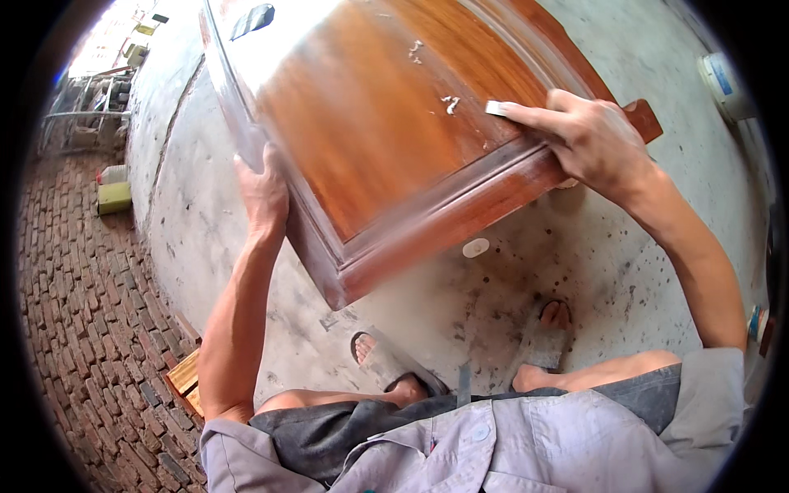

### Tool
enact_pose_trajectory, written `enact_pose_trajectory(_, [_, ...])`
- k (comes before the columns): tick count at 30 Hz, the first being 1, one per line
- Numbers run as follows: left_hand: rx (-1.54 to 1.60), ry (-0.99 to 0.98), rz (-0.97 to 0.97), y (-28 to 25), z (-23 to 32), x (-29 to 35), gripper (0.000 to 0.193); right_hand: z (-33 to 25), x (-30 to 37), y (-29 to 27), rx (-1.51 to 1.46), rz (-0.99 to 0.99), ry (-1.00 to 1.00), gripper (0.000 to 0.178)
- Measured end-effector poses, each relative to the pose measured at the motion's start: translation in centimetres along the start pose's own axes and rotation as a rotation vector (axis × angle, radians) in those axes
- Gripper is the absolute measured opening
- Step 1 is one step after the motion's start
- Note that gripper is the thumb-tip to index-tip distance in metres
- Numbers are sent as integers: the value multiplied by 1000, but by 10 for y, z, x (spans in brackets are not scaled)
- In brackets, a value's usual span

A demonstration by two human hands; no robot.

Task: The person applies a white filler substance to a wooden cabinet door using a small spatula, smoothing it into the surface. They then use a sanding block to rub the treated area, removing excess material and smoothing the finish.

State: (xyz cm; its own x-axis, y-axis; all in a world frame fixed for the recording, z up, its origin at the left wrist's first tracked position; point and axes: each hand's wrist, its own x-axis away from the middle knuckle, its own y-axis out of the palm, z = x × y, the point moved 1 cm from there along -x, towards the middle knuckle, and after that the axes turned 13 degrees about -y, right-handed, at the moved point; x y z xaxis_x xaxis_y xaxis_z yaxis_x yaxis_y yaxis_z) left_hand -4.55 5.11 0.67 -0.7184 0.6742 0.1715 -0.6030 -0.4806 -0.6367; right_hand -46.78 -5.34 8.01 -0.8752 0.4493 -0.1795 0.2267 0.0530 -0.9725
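A reddish-brown varnished wooden panel (370, 148) with a raised moulded frame lies tilted in front of me, its near corner pointing toward my feet. My left hand (265, 193) grips its left edge, thumb on top and the other fingers hidden. My right hand (596, 144) is closed over the panel's near right part, with a small white flat piece (496, 108) under the outstretched fingertip; its exact kind is unclear. White crumpled scraps (450, 104) lie on the wood. Near the far left, a dark flat piece (251, 21) rests in the glare.
Below the panel are a stained concrete floor (427, 312), my sandalled feet and a white oval thing (475, 247). A white bucket (725, 86) stands at the right. Brick paving (90, 287), a yellow-green box (114, 198) and a light wooden piece (186, 380) are at the left.
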Motion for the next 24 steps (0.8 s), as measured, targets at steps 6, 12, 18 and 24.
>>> enact_pose_trajectory(6, [18, -24, 0, 4, 5, 4, 81, 0, -20, 10, 53, 38, -35, 40])
enact_pose_trajectory(12, [-12, 9, 21, 0, -2, -4, 82, 7, -6, 1, -24, 1, 21, 39])
enact_pose_trajectory(18, [-16, -2, 12, -1, 6, 7, 82, 19, -12, 3, -24, 28, -67, 39])
enact_pose_trajectory(24, [-3, -29, 24, 5, 4, 7, 85, 11, -29, 14, -21, 47, -69, 41])
